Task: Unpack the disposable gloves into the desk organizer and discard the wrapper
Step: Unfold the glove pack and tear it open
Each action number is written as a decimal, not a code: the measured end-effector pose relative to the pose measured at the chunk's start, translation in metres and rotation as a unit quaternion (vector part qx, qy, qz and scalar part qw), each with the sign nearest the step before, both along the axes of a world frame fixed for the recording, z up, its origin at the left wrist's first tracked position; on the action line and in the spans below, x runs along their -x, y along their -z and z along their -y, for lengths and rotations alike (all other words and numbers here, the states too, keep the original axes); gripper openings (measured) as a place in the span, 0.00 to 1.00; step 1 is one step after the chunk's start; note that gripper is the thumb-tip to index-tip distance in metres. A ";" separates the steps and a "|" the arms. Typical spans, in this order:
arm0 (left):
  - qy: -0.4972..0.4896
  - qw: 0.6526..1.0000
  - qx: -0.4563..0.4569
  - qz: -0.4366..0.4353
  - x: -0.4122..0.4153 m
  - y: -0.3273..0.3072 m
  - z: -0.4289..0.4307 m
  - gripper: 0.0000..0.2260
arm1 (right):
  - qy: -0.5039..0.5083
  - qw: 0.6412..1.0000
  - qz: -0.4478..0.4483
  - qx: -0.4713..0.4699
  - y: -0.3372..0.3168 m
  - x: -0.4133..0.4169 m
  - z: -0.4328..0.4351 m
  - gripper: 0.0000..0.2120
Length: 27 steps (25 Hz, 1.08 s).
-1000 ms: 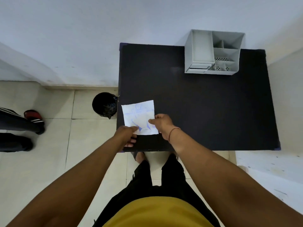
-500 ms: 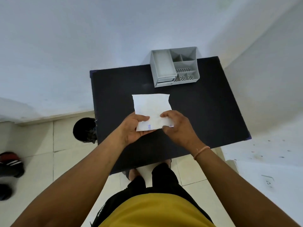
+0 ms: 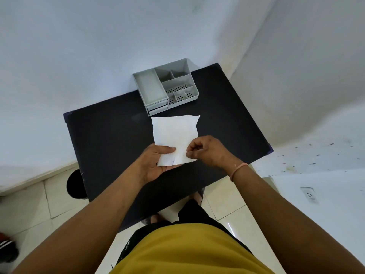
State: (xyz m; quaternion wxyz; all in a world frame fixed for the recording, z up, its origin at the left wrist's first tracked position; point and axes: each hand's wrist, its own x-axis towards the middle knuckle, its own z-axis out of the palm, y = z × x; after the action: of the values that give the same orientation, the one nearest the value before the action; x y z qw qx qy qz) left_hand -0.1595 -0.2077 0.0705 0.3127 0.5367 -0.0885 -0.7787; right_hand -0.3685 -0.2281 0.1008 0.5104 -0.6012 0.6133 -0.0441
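A flat white glove packet (image 3: 174,133) is held up over the black table (image 3: 110,135), its plain side facing me. My left hand (image 3: 156,163) grips the packet's near left corner, thumb on top. My right hand (image 3: 207,150) pinches the near right edge with fingertips. The grey desk organizer (image 3: 150,89) stands at the table's far edge against the wall, with a long tray on the left, small drawers below it and several compartments on the right. No gloves show outside the packet.
A black round bin (image 3: 75,184) stands on the tiled floor at the table's left front corner. White walls close in behind and to the right, with a socket (image 3: 309,194) low on the right wall. Someone's shoe (image 3: 7,250) is at far left.
The packet came off the table's near left area, was turned plain side up and is now held nearer the organizer. My view swung right and closer.
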 end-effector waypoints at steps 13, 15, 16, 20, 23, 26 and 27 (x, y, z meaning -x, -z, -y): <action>0.067 0.995 0.007 0.067 0.113 0.010 0.045 0.24 | 0.029 0.993 0.037 -0.108 0.022 0.110 0.045 0.06; 0.053 0.997 0.007 0.057 0.122 0.013 0.047 0.25 | 0.079 0.984 0.089 -0.133 0.025 0.123 0.047 0.05; 0.048 0.998 0.010 0.050 0.124 0.014 0.047 0.25 | 0.092 0.979 0.112 -0.141 0.026 0.129 0.047 0.05; 0.044 0.997 0.032 0.052 0.134 0.012 0.048 0.23 | 0.069 0.977 0.137 -0.146 0.025 0.145 0.048 0.08; 0.065 0.993 0.069 0.064 0.135 0.013 0.049 0.23 | 0.036 0.977 0.139 -0.157 0.022 0.152 0.053 0.08; 0.075 0.991 0.081 0.072 0.132 0.015 0.051 0.21 | 0.024 0.973 0.146 -0.177 0.020 0.152 0.056 0.08; 0.072 0.992 0.076 0.074 0.131 0.016 0.053 0.21 | 0.028 0.972 0.148 -0.178 0.020 0.150 0.057 0.08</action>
State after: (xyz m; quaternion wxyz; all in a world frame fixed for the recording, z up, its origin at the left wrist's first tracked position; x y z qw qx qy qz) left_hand -0.2903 -0.2603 0.0545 0.2884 0.5596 -0.2086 -0.7484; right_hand -0.5188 -0.2847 0.0811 0.6928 -0.4704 0.5453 -0.0374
